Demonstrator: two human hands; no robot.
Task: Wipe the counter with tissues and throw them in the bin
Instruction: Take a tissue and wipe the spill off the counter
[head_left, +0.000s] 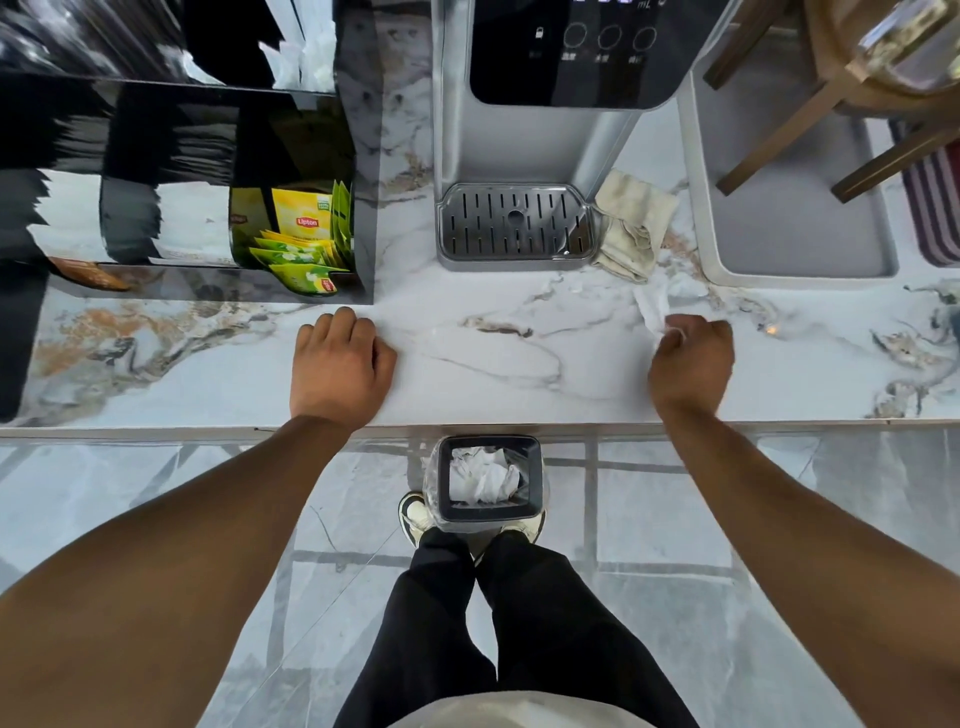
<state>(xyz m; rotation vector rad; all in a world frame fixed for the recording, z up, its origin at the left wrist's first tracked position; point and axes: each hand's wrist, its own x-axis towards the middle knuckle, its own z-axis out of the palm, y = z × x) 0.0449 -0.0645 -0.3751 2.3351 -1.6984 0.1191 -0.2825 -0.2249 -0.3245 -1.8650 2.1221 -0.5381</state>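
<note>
The marble counter (493, 364) runs across the view in front of me. My right hand (693, 361) rests on it at the right, fingers closed on a white tissue (655, 304) that trails away from the hand over the counter. My left hand (337, 361) lies on the counter at the left in a loose fist, holding nothing. Below the counter's front edge, on the floor between my feet, stands a small dark bin (488, 480) with a clear liner and crumpled white tissues inside.
A water dispenser (545, 130) with a metal drip tray (514, 223) stands at the back centre. A cream cloth (631, 226) lies beside it. A black organiser with tea bags (301, 228) is at the left, a grey tray (789, 208) at the right.
</note>
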